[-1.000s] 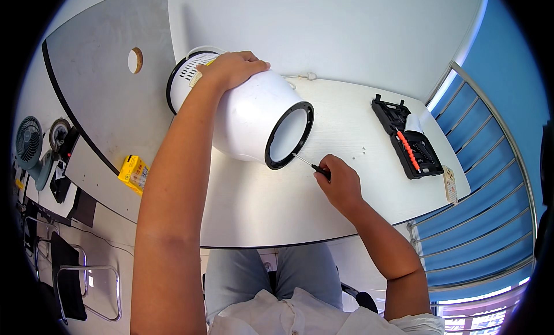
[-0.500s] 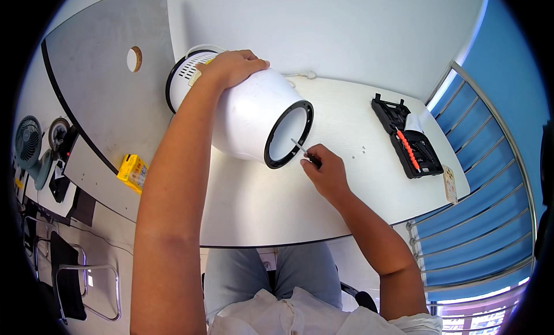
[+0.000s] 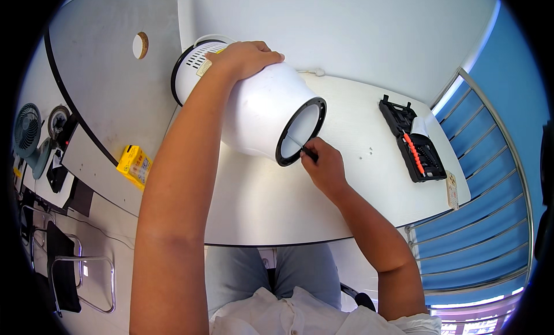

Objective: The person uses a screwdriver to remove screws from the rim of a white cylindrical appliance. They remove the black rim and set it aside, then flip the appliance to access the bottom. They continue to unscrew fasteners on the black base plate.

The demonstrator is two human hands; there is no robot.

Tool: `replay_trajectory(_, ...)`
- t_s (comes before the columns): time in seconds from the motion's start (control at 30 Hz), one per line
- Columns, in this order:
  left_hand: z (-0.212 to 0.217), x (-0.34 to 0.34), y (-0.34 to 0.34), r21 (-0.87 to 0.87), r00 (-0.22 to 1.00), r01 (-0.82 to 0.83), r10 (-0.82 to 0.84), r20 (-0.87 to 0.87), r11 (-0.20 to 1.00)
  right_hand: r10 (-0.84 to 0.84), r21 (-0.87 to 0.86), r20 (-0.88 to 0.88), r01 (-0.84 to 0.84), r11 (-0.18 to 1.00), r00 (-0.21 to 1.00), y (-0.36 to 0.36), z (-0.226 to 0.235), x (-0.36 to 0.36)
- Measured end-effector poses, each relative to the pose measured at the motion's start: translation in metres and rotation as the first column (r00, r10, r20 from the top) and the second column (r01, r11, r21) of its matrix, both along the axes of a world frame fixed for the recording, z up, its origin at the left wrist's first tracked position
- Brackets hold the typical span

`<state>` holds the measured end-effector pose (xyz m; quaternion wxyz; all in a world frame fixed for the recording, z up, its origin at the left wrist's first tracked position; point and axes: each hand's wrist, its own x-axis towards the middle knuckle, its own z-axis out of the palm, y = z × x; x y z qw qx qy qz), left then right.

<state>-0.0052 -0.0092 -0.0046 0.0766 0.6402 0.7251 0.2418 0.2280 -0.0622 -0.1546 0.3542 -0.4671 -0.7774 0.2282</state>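
A white, waisted appliance (image 3: 262,107) lies on its side on the white table, with slotted vents and a black rim at its far left end. My left hand (image 3: 245,61) is laid over its upper side, fingers bent around the curve and holding it. Its nearer end has a black ring (image 3: 322,114) around a recessed pale base. At the ring's lower right edge my right hand (image 3: 325,166) is closed around the dark handle of a screwdriver (image 3: 295,141). The thin metal shaft points into the recess; whether its tip touches anything, I cannot tell.
Several tiny screw-like bits (image 3: 362,158) lie right of my right hand. Farther right sit an open black tool case (image 3: 425,162) with an orange flexible shaft and a pale remote-like object (image 3: 452,191). A yellow box (image 3: 135,166) stands left; metal railing (image 3: 508,150) borders the right.
The screwdriver has turned and its shaft reaches farther across the recess, with my right hand closer against the black ring. My left hand keeps its place on the appliance. The whole view has shifted slightly.
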Motion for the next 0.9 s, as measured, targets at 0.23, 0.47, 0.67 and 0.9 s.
replay_trajectory(0.23,-0.002,0.000,0.000,0.006,1.000,0.002,-0.002,-0.001,1.000,-0.075,-0.032,0.021,0.076,0.997,0.997,0.000,0.003,-0.003)
replay_trajectory(0.47,0.001,-0.001,0.002,-0.038,1.000,0.017,-0.018,-0.018,0.999,-0.256,0.139,-0.046,0.260,0.956,0.966,0.038,0.001,0.056)
replay_trajectory(0.67,0.001,-0.002,0.005,-0.042,1.000,0.014,-0.015,-0.010,0.999,-0.450,0.066,0.494,0.484,0.873,0.744,0.056,-0.004,0.100)
replay_trajectory(0.9,-0.008,-0.009,0.013,0.025,0.994,0.067,-0.069,0.081,0.997,-0.435,0.028,0.466,0.478,0.878,0.771,0.058,-0.012,0.105)
